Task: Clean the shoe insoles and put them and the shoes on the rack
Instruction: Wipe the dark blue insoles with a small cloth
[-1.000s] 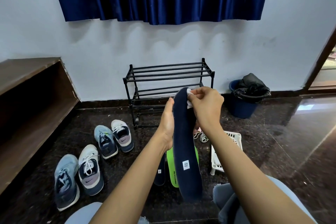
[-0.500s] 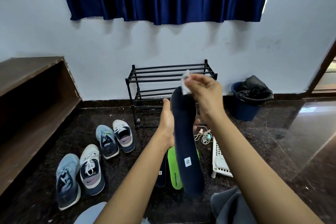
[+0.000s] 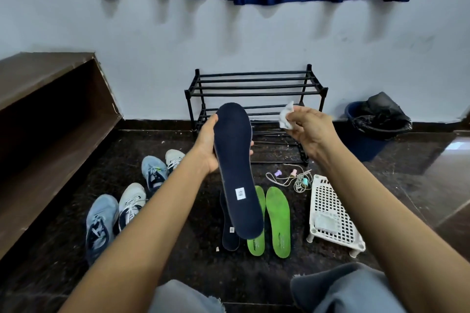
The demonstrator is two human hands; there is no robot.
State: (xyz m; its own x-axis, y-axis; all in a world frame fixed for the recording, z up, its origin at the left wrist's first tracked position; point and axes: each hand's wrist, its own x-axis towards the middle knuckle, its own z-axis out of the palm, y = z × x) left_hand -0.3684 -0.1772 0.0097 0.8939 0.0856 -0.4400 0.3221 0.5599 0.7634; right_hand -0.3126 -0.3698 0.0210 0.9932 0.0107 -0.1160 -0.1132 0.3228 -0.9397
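Floor (image 3: 381,185) before the rack (image 3: 254,80) held unracked shoes (image 3: 101,221), three insoles (image 3: 278,221); our left hand (image 3: 207,145) gripped a fourth insole (image 3: 234,160), right hand (image 3: 310,132) pinched tissue (image 3: 286,115).

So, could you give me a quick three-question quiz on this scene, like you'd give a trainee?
1. True or false: the left hand holds a navy insole.
2. What does the right hand pinch? A) a crumpled wipe B) a brush C) a sock
3. How many green insoles are in view?

Key: 1 true; 2 A; 3 two.
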